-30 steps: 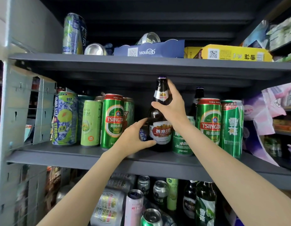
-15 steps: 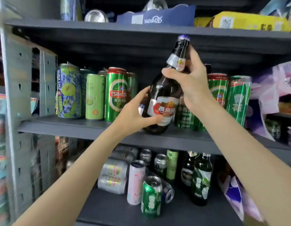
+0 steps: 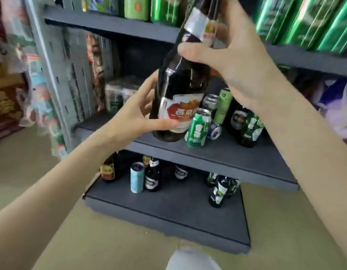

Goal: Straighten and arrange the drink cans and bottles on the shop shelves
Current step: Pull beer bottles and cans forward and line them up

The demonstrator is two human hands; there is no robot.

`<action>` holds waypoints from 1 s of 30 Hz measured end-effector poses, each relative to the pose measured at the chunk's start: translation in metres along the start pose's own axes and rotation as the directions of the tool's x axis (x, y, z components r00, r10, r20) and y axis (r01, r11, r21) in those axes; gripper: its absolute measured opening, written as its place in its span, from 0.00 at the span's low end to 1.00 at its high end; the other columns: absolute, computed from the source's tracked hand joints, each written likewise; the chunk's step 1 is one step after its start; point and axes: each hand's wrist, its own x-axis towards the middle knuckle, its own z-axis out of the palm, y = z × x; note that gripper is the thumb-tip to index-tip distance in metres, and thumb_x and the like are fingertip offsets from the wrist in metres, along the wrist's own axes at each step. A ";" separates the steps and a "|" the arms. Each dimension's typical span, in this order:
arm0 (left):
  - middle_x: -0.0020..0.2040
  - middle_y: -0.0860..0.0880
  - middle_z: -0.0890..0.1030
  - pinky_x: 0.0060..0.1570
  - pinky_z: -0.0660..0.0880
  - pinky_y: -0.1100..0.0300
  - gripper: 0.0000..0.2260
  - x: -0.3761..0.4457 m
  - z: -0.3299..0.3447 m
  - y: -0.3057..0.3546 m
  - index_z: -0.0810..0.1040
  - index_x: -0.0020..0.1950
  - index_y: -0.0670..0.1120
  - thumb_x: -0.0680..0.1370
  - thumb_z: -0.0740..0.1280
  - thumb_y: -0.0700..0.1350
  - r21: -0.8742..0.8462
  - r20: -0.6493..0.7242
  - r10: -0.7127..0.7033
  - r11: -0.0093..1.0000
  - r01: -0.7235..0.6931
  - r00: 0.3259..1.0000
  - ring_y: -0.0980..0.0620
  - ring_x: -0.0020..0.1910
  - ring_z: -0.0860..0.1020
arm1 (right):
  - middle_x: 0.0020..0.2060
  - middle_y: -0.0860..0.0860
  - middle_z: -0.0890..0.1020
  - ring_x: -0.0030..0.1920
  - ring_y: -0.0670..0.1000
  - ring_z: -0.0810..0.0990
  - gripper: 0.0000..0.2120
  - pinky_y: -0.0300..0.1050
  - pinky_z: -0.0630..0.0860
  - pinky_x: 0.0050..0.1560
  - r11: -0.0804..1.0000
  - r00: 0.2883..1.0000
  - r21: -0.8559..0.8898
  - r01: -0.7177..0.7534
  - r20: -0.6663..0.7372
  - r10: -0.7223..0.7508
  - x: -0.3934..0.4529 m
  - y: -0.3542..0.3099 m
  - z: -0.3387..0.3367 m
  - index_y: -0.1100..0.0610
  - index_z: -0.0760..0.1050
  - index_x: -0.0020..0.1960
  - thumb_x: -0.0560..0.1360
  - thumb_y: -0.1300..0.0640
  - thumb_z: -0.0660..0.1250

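- The grey shelves point(image 3: 217, 152) hold cans and bottles.
- The brown bottle point(image 3: 180, 90) is tilted in the air, in front of the shelves.
- The right hand point(image 3: 237, 55) grips its neck.
- The left hand point(image 3: 137, 115) holds its bottom part.

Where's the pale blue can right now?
In the head view, the pale blue can stands upright on the bottom shelf, left of centre, right beside a dark bottle with a white label on its right.

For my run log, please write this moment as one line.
left hand: holds brown bottle body | right hand: grips neck | bottle: tilted, in the air before shelves
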 end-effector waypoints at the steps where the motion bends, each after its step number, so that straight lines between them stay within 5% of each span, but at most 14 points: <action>1: 0.65 0.55 0.75 0.63 0.71 0.53 0.40 -0.010 0.002 -0.018 0.59 0.71 0.61 0.67 0.76 0.41 -0.017 -0.003 -0.036 0.999 0.036 0.999 0.54 0.64 0.73 | 0.50 0.47 0.78 0.52 0.46 0.80 0.28 0.49 0.79 0.54 0.998 0.997 -0.002 -0.066 0.040 0.066 -0.009 0.014 0.008 0.55 0.65 0.64 0.69 0.59 0.74; 4: 0.67 0.58 0.71 0.61 0.70 0.65 0.40 -0.037 0.013 -0.071 0.57 0.72 0.59 0.68 0.74 0.38 -0.030 0.049 -0.160 0.986 0.161 0.986 0.63 0.65 0.70 | 0.45 0.39 0.77 0.46 0.36 0.79 0.28 0.42 0.79 0.52 0.977 0.977 0.020 -0.211 0.045 0.210 -0.052 0.065 0.030 0.47 0.65 0.61 0.69 0.62 0.74; 7: 0.65 0.58 0.70 0.58 0.69 0.70 0.37 -0.063 0.024 -0.136 0.57 0.69 0.60 0.69 0.72 0.38 0.078 0.158 -0.305 0.952 0.296 0.939 0.65 0.65 0.69 | 0.47 0.36 0.79 0.51 0.38 0.79 0.29 0.41 0.77 0.55 0.953 0.952 -0.012 -0.304 0.022 0.304 -0.113 0.121 0.052 0.41 0.65 0.59 0.68 0.62 0.75; 12: 0.61 0.47 0.74 0.53 0.70 0.61 0.28 -0.097 0.020 -0.222 0.64 0.70 0.53 0.73 0.70 0.40 0.123 -0.233 -0.563 0.792 0.598 0.793 0.49 0.58 0.75 | 0.48 0.39 0.79 0.52 0.42 0.78 0.26 0.42 0.74 0.57 0.849 0.865 -0.237 -0.472 0.061 0.498 -0.199 0.200 0.076 0.47 0.66 0.61 0.69 0.59 0.74; 16: 0.64 0.46 0.73 0.56 0.67 0.59 0.26 -0.102 0.025 -0.269 0.65 0.72 0.50 0.75 0.67 0.42 0.251 -0.437 -0.566 0.669 0.699 0.699 0.46 0.62 0.72 | 0.48 0.40 0.79 0.51 0.41 0.78 0.26 0.30 0.71 0.52 0.793 0.817 -0.236 -0.561 -0.008 0.576 -0.227 0.252 0.097 0.47 0.66 0.62 0.70 0.60 0.73; 22: 0.66 0.41 0.66 0.60 0.64 0.55 0.31 -0.104 0.035 -0.311 0.59 0.73 0.48 0.74 0.69 0.44 0.200 -0.601 -0.547 0.603 0.772 0.583 0.43 0.63 0.69 | 0.49 0.47 0.79 0.53 0.47 0.78 0.23 0.43 0.73 0.58 0.791 0.814 -0.192 -0.581 -0.149 0.562 -0.206 0.329 0.128 0.57 0.67 0.61 0.70 0.61 0.73; 27: 0.67 0.42 0.66 0.53 0.63 0.59 0.33 -0.102 0.030 -0.334 0.56 0.74 0.50 0.75 0.70 0.44 0.144 -0.599 -0.547 0.645 0.750 0.585 0.52 0.53 0.68 | 0.51 0.51 0.79 0.55 0.51 0.77 0.24 0.45 0.71 0.60 0.771 0.790 -0.200 -0.604 -0.271 0.549 -0.172 0.376 0.142 0.59 0.66 0.61 0.70 0.61 0.73; 30: 0.68 0.43 0.66 0.56 0.67 0.56 0.36 -0.096 0.022 -0.348 0.55 0.74 0.53 0.73 0.72 0.44 0.128 -0.602 -0.531 0.673 0.729 0.596 0.48 0.59 0.71 | 0.54 0.52 0.78 0.56 0.52 0.76 0.26 0.42 0.69 0.60 0.771 0.780 -0.193 -0.607 -0.330 0.531 -0.160 0.393 0.146 0.58 0.65 0.63 0.70 0.61 0.73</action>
